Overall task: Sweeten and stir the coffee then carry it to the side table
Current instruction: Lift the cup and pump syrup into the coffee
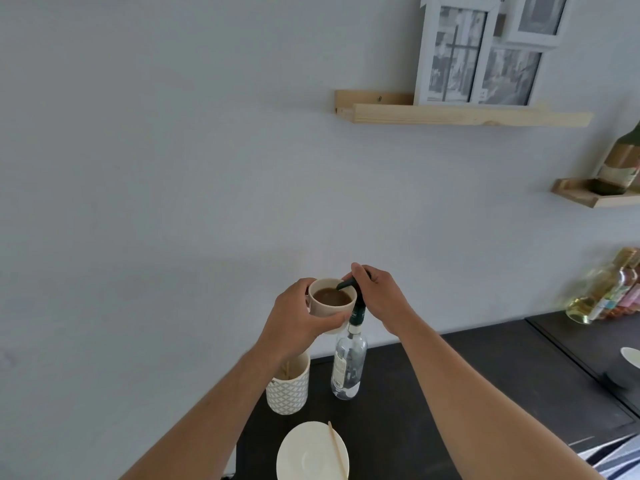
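Observation:
My left hand [298, 320] holds a cream cup of brown coffee [331, 299] up in the air, above the dark counter [450, 393]. My right hand [377, 296] rests on the dark green pump head of a clear syrup bottle [348, 365] that stands on the counter. The pump's spout reaches over the cup's rim. Below, near the counter's front, a cream saucer [308, 452] carries a thin wooden stir stick [337, 450] laid across it.
A patterned white holder [289, 393] with wooden sticks stands left of the bottle. Several bottles [606, 289] cluster at the counter's far right, with a grey bowl [627, 372] nearer. Two wooden wall shelves [460, 114] hold picture frames and a bottle.

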Demonstrator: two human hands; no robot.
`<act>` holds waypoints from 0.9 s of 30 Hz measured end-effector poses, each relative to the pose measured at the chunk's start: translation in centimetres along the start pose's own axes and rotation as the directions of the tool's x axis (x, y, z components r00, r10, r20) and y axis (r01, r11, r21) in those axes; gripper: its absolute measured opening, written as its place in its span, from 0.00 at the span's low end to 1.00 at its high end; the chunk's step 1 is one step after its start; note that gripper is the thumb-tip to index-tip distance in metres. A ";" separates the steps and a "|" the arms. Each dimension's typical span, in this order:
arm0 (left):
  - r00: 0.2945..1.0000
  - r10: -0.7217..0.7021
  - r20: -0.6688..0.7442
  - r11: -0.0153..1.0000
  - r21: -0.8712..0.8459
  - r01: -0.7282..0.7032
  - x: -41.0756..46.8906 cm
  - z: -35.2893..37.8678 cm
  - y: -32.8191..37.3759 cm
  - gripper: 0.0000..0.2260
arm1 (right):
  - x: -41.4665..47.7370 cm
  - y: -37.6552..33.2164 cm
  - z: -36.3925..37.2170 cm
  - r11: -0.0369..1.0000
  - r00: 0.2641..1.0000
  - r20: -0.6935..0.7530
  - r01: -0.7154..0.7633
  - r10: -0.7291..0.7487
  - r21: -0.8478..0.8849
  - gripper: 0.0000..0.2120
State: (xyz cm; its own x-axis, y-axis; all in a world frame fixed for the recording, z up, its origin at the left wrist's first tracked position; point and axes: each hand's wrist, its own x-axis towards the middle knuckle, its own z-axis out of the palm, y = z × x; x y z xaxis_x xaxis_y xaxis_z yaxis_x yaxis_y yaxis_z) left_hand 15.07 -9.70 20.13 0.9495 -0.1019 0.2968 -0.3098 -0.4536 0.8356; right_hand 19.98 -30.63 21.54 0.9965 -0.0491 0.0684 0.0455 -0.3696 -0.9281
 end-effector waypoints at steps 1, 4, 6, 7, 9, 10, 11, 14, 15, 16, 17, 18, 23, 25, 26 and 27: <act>1.000 -0.002 0.003 1.000 0.003 0.002 0.0 0.0 0.1 0.28 | 0.0 -0.2 -0.1 1.000 1.000 0.006 -0.007 0.007 -0.002 0.25; 1.000 -0.004 0.001 1.000 -0.019 0.004 -0.1 0.0 0.3 0.27 | 0.1 -0.5 -0.5 1.000 1.000 0.012 -0.017 0.016 0.024 0.26; 1.000 0.003 -0.003 1.000 -0.027 -0.003 -0.1 -0.1 0.6 0.27 | 0.1 -0.7 -0.6 0.999 1.000 0.016 -0.016 0.015 0.047 0.27; 1.000 0.008 -0.004 1.000 -0.027 -0.008 -0.1 -0.1 0.7 0.27 | 0.1 -0.8 -0.6 0.999 1.000 0.015 -0.013 0.012 0.049 0.27; 1.000 0.015 -0.006 0.999 -0.028 -0.016 0.0 -0.2 0.8 0.27 | 0.2 -0.9 -0.5 0.999 1.000 0.008 0.002 -0.002 0.049 0.26; 1.000 0.019 -0.006 0.999 -0.033 -0.019 0.0 -0.3 0.8 0.28 | 0.2 -0.8 -0.5 0.999 1.000 0.003 0.013 -0.014 0.051 0.26; 1.000 0.021 -0.006 0.999 -0.037 -0.021 0.1 -0.4 0.8 0.28 | 0.1 -0.8 -0.5 0.998 1.000 -0.004 0.024 -0.024 0.054 0.25; 1.000 0.029 -0.006 0.999 -0.028 -0.030 0.3 -0.7 0.6 0.29 | 0.1 -0.7 -0.3 0.998 0.999 -0.024 0.043 -0.041 0.056 0.24; 1.000 0.031 -0.005 0.999 -0.022 -0.031 0.4 -0.7 0.6 0.29 | 0.1 -0.6 -0.2 0.998 0.998 -0.027 0.049 -0.048 0.045 0.24; 1.000 0.030 -0.005 0.999 -0.018 -0.030 0.3 -0.7 0.5 0.29 | 0.1 -0.6 -0.1 0.998 0.998 -0.029 0.055 -0.054 0.037 0.24; 1.000 0.029 -0.007 0.999 -0.016 -0.029 0.3 -0.7 0.4 0.29 | 0.1 -0.5 0.0 0.998 0.998 -0.029 0.062 -0.061 0.033 0.24; 1.000 0.029 -0.011 0.999 -0.016 -0.029 0.3 -0.6 0.4 0.29 | 0.2 -0.4 0.1 0.997 0.997 -0.030 0.069 -0.068 0.032 0.25; 1.000 0.025 -0.011 1.000 -0.011 -0.025 0.2 -0.6 0.3 0.28 | 0.1 0.1 0.1 0.998 0.998 -0.029 0.059 -0.058 0.025 0.25; 1.000 0.022 -0.007 1.000 -0.012 -0.022 0.1 -0.6 0.3 0.25 | 0.0 0.4 0.2 0.998 0.998 -0.026 0.052 -0.052 0.019 0.25; 1.000 0.022 -0.011 1.000 -0.011 -0.022 0.0 -0.5 0.3 0.25 | -0.1 0.4 0.3 0.999 0.998 -0.025 0.050 -0.049 0.019 0.25; 1.000 0.022 -0.016 1.000 -0.008 -0.022 -0.1 -0.5 0.2 0.25 | -0.1 0.4 0.4 0.999 0.998 -0.026 0.050 -0.049 0.018 0.26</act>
State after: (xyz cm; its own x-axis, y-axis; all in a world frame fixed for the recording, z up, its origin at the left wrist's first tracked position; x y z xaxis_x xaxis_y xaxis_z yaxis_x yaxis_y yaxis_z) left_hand 14.90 -9.36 20.52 0.9414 -0.0973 0.3229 -0.3314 -0.4441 0.8324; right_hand 19.92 -30.45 21.02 0.9909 -0.0545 0.1233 0.0963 -0.3545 -0.9301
